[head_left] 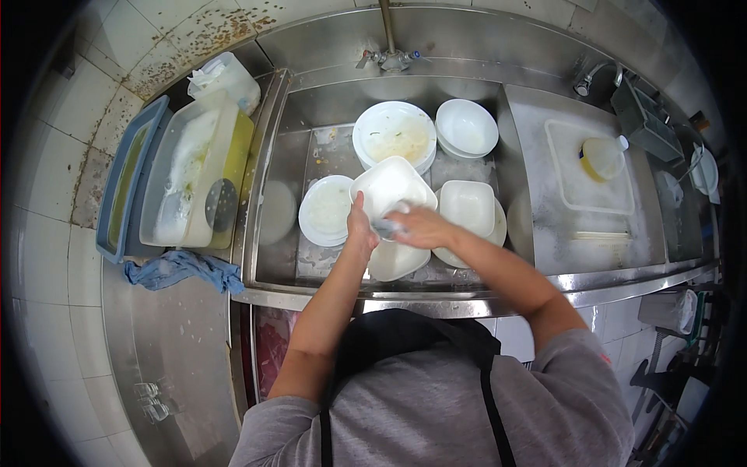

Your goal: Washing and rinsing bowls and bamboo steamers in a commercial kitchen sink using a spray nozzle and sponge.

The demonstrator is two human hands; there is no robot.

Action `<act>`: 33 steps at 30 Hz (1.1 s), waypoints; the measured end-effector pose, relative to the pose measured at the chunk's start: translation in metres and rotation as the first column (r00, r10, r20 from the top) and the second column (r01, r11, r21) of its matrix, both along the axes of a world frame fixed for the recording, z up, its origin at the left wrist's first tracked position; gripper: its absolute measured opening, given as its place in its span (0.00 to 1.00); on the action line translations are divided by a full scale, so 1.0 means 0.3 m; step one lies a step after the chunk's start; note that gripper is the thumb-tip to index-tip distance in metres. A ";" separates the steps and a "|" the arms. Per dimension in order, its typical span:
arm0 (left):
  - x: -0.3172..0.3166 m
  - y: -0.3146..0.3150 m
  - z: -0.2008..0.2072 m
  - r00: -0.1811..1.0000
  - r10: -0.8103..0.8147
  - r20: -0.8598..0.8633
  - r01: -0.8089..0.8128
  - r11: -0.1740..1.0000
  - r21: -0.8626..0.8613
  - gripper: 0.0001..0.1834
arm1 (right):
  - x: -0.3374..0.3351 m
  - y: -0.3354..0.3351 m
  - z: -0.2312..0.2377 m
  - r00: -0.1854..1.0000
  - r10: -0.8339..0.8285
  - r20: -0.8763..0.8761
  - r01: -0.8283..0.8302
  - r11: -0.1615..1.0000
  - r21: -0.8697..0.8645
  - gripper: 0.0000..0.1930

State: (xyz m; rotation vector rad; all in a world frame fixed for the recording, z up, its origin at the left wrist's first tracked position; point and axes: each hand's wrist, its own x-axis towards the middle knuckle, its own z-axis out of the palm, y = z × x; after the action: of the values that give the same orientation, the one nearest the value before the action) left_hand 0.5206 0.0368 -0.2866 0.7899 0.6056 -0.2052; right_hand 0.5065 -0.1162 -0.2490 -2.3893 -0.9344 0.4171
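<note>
A square white bowl (393, 177) held up over the metal sink basin (311, 144), a grey pad (381, 226) at its lower edge.
The left hand (362, 226) is clamped on the bowl's lower left side; the right hand (425, 227), blurred, has its fingers closed around the pad; round plates (398, 138) are stacked behind, round bowls (467, 126) beside them; square dishes (467, 204) sit to the right, another white dish (398, 263) below the hands.
</note>
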 end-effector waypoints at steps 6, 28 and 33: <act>0.031 -0.081 -0.067 0.995 -0.101 0.022 0.101 0.995 -0.008 0.30 | 0.059 0.094 -0.115 0.900 -0.387 0.202 0.393 0.920 0.011 0.29; -0.120 0.056 -0.102 -0.079 -0.959 -0.273 -0.088 -0.266 0.960 0.28 | -0.036 -0.317 -0.204 0.928 -0.258 0.270 0.337 0.890 -0.306 0.21; -0.152 0.219 -0.170 -0.322 -0.869 -0.376 -0.340 -0.264 0.903 0.25 | -0.057 -0.339 -0.302 0.947 -0.273 0.168 0.320 0.833 -0.451 0.23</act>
State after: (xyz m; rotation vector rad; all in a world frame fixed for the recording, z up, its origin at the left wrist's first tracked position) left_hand 0.4751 0.1025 -0.3375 2.3051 -1.7607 -0.4905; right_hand 0.4894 -0.2178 -0.3398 -2.9688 -0.5150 0.4514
